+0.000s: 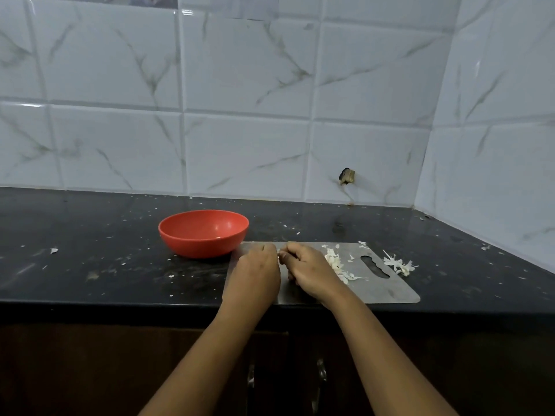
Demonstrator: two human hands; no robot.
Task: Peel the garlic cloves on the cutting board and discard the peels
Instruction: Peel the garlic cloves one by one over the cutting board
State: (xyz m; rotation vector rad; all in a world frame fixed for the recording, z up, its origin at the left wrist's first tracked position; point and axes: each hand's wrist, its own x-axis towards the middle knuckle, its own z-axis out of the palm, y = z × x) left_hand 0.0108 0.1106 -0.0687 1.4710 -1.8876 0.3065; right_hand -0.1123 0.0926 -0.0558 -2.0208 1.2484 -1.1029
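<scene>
A steel cutting board (pixel 390 288) lies at the front edge of the black counter. My left hand (pixel 255 270) and my right hand (pixel 309 268) meet over its left half, fingertips pinched together on a small garlic clove (pixel 279 256) that is mostly hidden between them. A heap of white garlic cloves and peels (pixel 338 264) lies on the board just right of my right hand. More peels (pixel 398 264) lie on the counter past the board's handle slot.
A red bowl (pixel 203 234) stands on the counter (pixel 105 265) just left of the board, a small pale bit inside it. Peel scraps are scattered over the counter. Tiled walls close off the back and right. Cabinet doors with handles are below.
</scene>
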